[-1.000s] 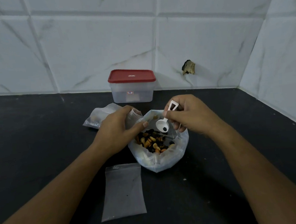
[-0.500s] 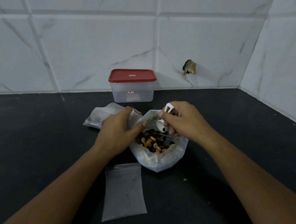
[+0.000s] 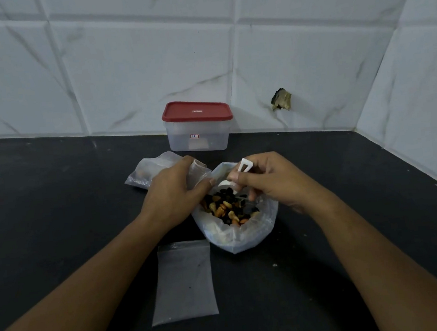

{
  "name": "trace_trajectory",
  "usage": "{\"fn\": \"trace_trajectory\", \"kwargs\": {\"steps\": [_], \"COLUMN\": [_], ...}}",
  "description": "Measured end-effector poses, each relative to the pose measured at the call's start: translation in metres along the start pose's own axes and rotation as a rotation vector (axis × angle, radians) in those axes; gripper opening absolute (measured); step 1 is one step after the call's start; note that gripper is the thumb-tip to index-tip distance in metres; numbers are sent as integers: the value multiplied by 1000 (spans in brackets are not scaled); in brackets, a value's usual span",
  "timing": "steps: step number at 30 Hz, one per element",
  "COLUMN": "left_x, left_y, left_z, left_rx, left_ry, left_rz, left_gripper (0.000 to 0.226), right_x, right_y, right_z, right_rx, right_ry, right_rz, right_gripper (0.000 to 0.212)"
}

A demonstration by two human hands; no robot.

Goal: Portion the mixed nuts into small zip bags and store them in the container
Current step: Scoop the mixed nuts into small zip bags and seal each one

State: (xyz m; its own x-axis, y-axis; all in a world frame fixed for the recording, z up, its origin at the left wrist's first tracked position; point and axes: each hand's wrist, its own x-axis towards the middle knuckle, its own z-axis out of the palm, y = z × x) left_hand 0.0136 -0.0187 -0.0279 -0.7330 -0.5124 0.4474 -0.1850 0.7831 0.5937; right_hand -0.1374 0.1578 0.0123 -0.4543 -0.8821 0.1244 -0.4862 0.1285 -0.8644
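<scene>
A large clear bag (image 3: pixel 241 236) of mixed nuts (image 3: pixel 225 207) stands open in the middle of the black counter. My left hand (image 3: pixel 173 195) grips a small zip bag (image 3: pixel 198 171) at the big bag's left rim. My right hand (image 3: pixel 269 180) pinches the handle of a white scoop (image 3: pixel 233 178), whose bowl dips among the nuts. An empty small zip bag (image 3: pixel 184 282) lies flat in front. A filled small bag (image 3: pixel 148 170) lies behind my left hand. The clear container with a red lid (image 3: pixel 197 126) stands shut at the wall.
The black counter (image 3: pixel 56 207) ends at white tiled walls at the back and on the right. A chipped hole (image 3: pixel 281 99) marks the back wall tile. A few crumbs (image 3: pixel 275 264) lie right of the big bag.
My right hand has moved left and down, bringing the white scoop from above the nuts into them. My left hand has kept its hold on the small bag.
</scene>
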Motion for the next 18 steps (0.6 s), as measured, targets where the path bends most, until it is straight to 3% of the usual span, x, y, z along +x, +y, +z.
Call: {"fn": "trace_trajectory", "kwargs": {"steps": [3,6,12,18], "left_x": [0,-1,-2,-3], "left_y": [1,1,5,7], "left_z": [0,-1,-4,-5], "left_rx": [-32,-57,-83,-90], "left_ry": [5,12,-9,-1], "left_rz": [-12,-16,-35,-38], "left_gripper": [51,43,53,57], "right_x": [-1,-1,-4,-5], "right_y": [-3,-2,-6,-12], "right_z": [-9,-9,-2,-13], "right_rx": [106,64,8,34], "right_ry": [7,-30,-116,-2], "right_rz": [1,-8,-27,23], "right_gripper": [13,13,10,12]}}
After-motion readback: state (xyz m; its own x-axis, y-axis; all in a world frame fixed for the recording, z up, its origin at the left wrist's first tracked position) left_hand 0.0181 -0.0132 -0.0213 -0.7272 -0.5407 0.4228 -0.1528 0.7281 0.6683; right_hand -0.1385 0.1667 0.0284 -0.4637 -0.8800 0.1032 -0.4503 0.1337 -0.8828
